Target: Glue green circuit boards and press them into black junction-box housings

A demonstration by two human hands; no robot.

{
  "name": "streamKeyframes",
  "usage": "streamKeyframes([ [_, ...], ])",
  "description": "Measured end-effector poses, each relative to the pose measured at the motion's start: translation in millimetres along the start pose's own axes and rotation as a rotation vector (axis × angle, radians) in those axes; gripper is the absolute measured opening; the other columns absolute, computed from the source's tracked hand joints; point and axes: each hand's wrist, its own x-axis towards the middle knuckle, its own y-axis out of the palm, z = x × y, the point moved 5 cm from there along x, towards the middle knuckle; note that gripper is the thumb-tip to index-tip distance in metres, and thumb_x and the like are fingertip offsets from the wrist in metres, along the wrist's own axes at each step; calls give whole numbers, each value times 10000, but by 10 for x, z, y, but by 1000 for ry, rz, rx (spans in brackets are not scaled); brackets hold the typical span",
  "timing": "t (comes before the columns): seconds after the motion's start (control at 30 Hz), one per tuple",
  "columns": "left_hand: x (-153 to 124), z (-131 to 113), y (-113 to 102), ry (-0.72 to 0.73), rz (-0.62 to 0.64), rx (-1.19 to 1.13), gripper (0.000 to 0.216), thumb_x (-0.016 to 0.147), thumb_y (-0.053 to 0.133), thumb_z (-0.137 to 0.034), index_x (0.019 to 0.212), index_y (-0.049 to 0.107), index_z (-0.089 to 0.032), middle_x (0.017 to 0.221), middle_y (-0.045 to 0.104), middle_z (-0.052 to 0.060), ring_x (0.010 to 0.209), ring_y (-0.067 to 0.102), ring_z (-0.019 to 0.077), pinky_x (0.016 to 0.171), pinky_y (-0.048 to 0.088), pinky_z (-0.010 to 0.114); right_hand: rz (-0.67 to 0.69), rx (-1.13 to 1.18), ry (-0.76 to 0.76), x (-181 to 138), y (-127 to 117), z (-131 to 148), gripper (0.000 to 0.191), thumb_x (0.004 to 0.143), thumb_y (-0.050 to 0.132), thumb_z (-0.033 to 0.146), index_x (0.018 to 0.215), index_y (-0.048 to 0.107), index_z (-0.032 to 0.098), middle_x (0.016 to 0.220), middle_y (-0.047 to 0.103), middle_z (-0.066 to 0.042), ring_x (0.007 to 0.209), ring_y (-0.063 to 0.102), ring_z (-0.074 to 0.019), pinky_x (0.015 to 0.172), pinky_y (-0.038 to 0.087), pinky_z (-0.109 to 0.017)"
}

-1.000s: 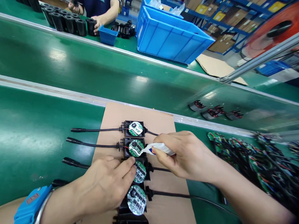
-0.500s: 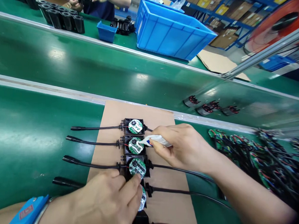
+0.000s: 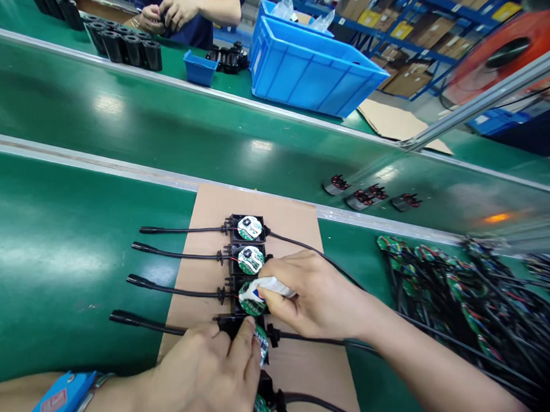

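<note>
A row of black housings with round green circuit boards (image 3: 250,259) and black cables lies on a brown cardboard sheet (image 3: 214,212). My right hand (image 3: 314,297) pinches a small white tube (image 3: 271,287), its nozzle touching the third board (image 3: 250,305) in the row. My left hand (image 3: 211,375) rests curled on the housing below it, fingertips pressing the tilted fourth board (image 3: 261,343). A blue strap (image 3: 65,395) circles my left wrist.
A heap of green boards with wires (image 3: 463,302) lies to the right. A green conveyor belt (image 3: 168,133) carries three small parts (image 3: 365,195). Beyond it stand a blue crate (image 3: 310,66), a small blue bin (image 3: 199,67) and black cylinders (image 3: 127,44) near another person's hands (image 3: 168,13).
My right hand moved the tube's nozzle from the second board down to the third. My left hand slid down from the third board to the fourth. The parts on the belt drifted left.
</note>
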Motion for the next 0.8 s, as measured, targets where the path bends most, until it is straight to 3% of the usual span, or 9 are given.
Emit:
streamKeyframes([
  [0.27, 4, 27, -17, -6, -26, -25, 348, 805, 480, -150, 1087, 662, -55, 1110, 684, 231, 485, 587, 192, 397, 433, 308, 19, -12, -13, -139, -79, 40, 152, 873, 439, 148, 731, 469, 192, 574, 420, 45, 496, 345, -97, 511, 265, -247],
  [0.57, -13, 15, 18, -21, -24, -41, 348, 833, 467, -180, 1110, 638, -58, 1122, 680, 231, 499, 574, 168, 434, 421, 296, 15, -46, 27, -230, -138, -28, 162, 895, 431, 176, 752, 506, 190, 575, 484, 27, 492, 393, -105, 513, 279, -251],
  [0.8, -11, 32, 19, -42, -20, -43, 356, 796, 503, -197, 1096, 648, -71, 1119, 687, 208, 500, 569, 167, 434, 419, 290, 29, -60, 53, -127, -90, -70, 159, 909, 420, 200, 807, 539, 173, 599, 511, 13, 516, 431, -113, 543, 315, -250],
])
